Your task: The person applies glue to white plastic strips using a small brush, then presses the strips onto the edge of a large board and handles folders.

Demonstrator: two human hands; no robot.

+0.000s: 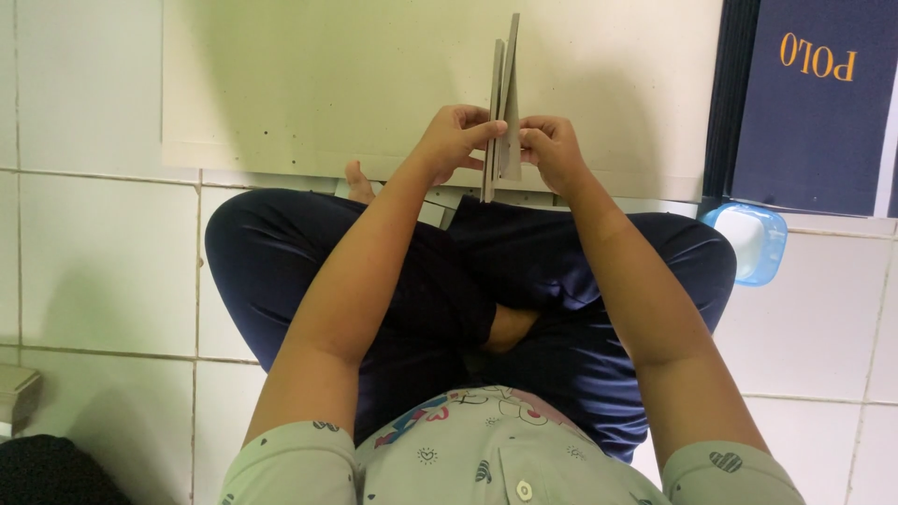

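White tiled floor (103, 262) | large pale board (309, 84) lying flat | grey card pieces (503, 112) held upright, pinched between left hand (456, 138) and right hand (552, 148) | blue tub (760, 245) nearby

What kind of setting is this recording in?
Probably a small workshop or home work area for cardboard work, done on the floor: a white tiled floor, a large cardboard sheet, dark blue box-like covers, and both hands pinching grey board pieces.
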